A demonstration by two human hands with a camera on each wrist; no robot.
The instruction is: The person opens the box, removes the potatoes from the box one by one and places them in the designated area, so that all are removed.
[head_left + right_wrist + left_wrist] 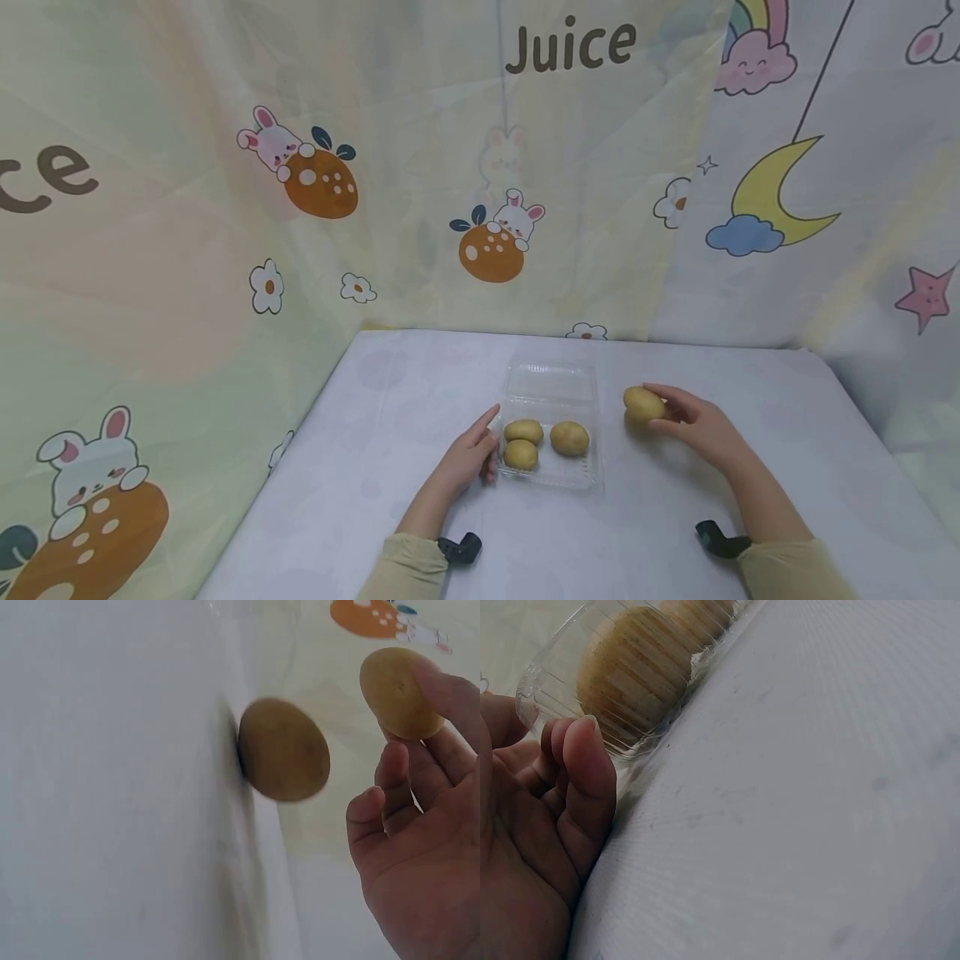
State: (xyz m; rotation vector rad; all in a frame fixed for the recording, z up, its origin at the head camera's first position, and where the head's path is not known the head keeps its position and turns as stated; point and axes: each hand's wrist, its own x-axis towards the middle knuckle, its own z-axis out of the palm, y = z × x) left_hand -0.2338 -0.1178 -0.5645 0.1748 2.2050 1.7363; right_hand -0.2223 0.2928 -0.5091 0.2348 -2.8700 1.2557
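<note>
Right hand (697,423): clamped on a potato (643,403) between thumb and fingers, to the right of the clear container (547,481). Left hand (465,458): touches the container's left edge, index finger extended, other fingers loosely bent. Lid (551,382): open; three potatoes (570,438) sit inside the container. Further potato (283,750): near the held one, right wrist view. Backdrop (420,125) lettering: "Juice"; far left, a cut-off "ce".
</note>
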